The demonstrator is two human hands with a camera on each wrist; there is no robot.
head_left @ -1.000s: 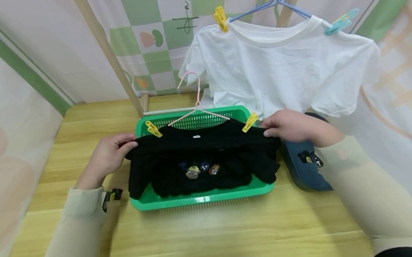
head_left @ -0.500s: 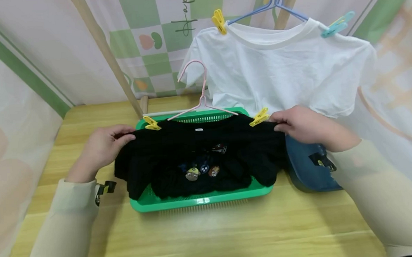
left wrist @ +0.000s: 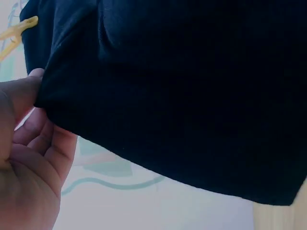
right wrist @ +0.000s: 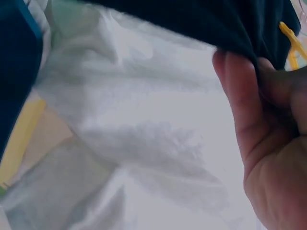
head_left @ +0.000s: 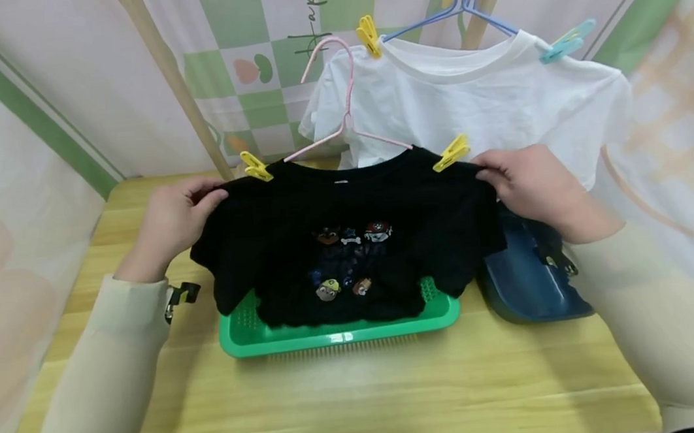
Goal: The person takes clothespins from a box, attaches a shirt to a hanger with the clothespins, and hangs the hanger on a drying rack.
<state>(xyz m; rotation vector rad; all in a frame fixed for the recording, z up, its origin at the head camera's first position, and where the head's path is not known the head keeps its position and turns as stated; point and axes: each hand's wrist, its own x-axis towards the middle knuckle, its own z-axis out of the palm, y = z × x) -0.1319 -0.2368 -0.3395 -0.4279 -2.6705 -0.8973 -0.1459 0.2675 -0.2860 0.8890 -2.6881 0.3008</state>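
A black T-shirt [head_left: 346, 203] with cartoon faces on its front hangs between my hands, its lower part bunched in a green basket [head_left: 342, 340]. My left hand [head_left: 173, 222] pinches its left shoulder; the thumb and fingers on the cloth also show in the left wrist view. At the opposite shoulder, my right hand [head_left: 537, 190] pinches the fabric. A pink hanger [head_left: 350, 112] sits in the neck, its hook standing up. One yellow clothespin [head_left: 256, 166] grips the left shoulder and another yellow clothespin [head_left: 451, 152] the right one.
Behind on the right, a white T-shirt [head_left: 464, 99] hangs from a blue hanger [head_left: 431, 17], with a yellow peg [head_left: 368, 36] and a teal peg [head_left: 569, 41]. A dark blue bin [head_left: 526, 272] stands right of the basket on the wooden table [head_left: 333, 400]. A wooden pole [head_left: 169, 75] rises at the back left.
Both hands have raised the black shirt's shoulders, and the hanger with them. The right hand has shifted outward, stretching the cloth wider. More of the printed front now shows.
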